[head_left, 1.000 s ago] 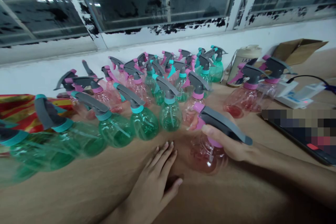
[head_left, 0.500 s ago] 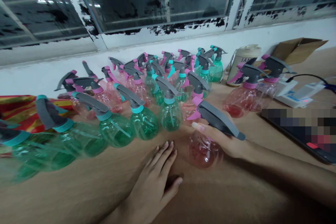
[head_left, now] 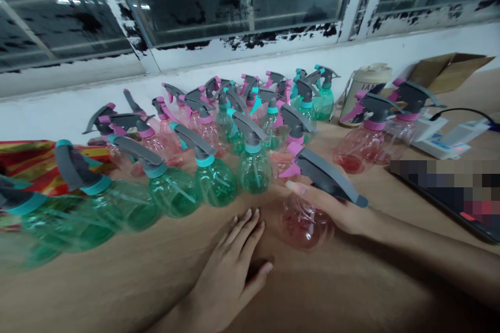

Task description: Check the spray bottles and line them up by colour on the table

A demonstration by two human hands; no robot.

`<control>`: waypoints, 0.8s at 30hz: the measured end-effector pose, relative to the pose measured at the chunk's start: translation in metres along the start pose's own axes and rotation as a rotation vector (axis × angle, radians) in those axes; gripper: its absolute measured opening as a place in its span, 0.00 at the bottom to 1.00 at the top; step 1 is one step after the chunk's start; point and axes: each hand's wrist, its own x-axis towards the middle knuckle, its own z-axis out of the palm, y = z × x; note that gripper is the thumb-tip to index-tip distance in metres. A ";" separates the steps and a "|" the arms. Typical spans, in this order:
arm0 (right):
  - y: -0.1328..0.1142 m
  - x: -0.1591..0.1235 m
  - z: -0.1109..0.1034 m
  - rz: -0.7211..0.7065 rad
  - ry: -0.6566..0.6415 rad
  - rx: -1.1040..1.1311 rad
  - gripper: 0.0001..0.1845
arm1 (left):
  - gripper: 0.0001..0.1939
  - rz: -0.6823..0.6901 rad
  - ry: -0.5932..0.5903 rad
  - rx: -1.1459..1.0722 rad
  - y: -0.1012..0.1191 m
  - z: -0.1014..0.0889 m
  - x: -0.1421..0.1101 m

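Note:
My right hand (head_left: 339, 213) is closed around the neck of a clear pink spray bottle (head_left: 302, 226) with a grey and pink trigger head, upright on the table. Its fingers are partly hidden behind the bottle. Flat on the tabletop lies my left hand (head_left: 234, 265), fingers stretched out and holding nothing. Beyond its fingertips stands a green spray bottle (head_left: 255, 171) with a turquoise collar. A second green spray bottle (head_left: 216, 184) is just left of that one, in a row reaching to the left edge.
Several pink and green spray bottles crowd against the wall. To the right are a pink spray bottle (head_left: 357, 148), a beige canister (head_left: 361, 83), a cardboard box (head_left: 445, 73), a white power strip (head_left: 441, 145) with a cable, and a dark phone-like device (head_left: 437, 203). Red-yellow cloth (head_left: 31, 153) lies left.
The whole view has shifted very slightly. Both hands and the held spray bottle keep their places on the table.

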 end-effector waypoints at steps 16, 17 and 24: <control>-0.003 0.001 0.000 0.056 -0.022 0.082 0.07 | 0.29 0.006 0.007 0.006 0.000 0.002 0.000; -0.004 0.001 0.000 0.051 -0.028 0.073 0.06 | 0.29 0.005 0.006 0.007 0.000 0.002 0.000; -0.011 0.002 -0.003 0.066 -0.060 -0.025 0.12 | 0.26 0.005 0.003 0.001 0.001 0.001 -0.001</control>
